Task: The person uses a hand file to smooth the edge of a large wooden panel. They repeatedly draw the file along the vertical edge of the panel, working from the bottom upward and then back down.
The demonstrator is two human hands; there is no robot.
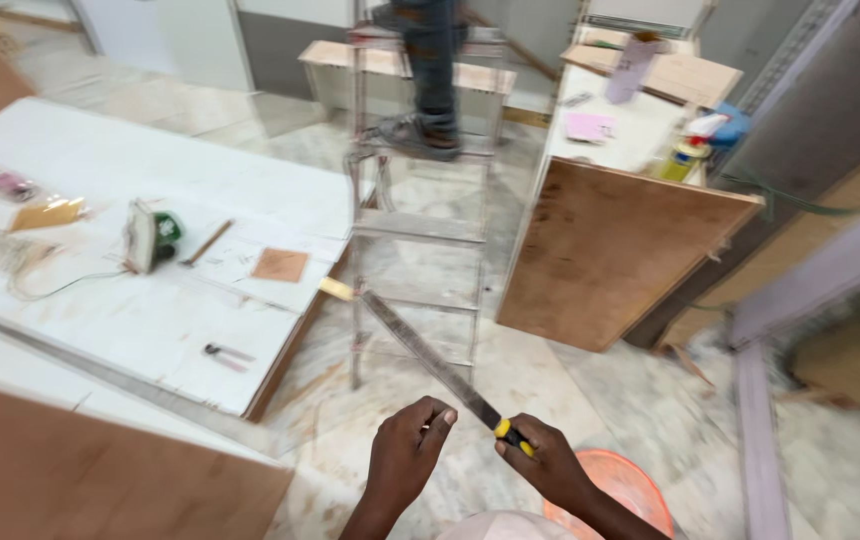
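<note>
My right hand (547,462) grips the black and yellow handle of a long flat metal file (420,347), whose blade points up and left toward the corner of the white worktable (150,320). My left hand (405,455) hovers just left of the handle with its fingers curled and nothing in it, close to the blade but apart from it.
A metal stepladder (420,240) stands ahead with another person's legs (432,70) on an upper step. A brown plywood panel (610,250) leans on a cabinet at right. On the worktable lie a power tool (150,238), pliers (225,353) and a small wood square (280,265). An orange bucket (622,480) sits below my right hand.
</note>
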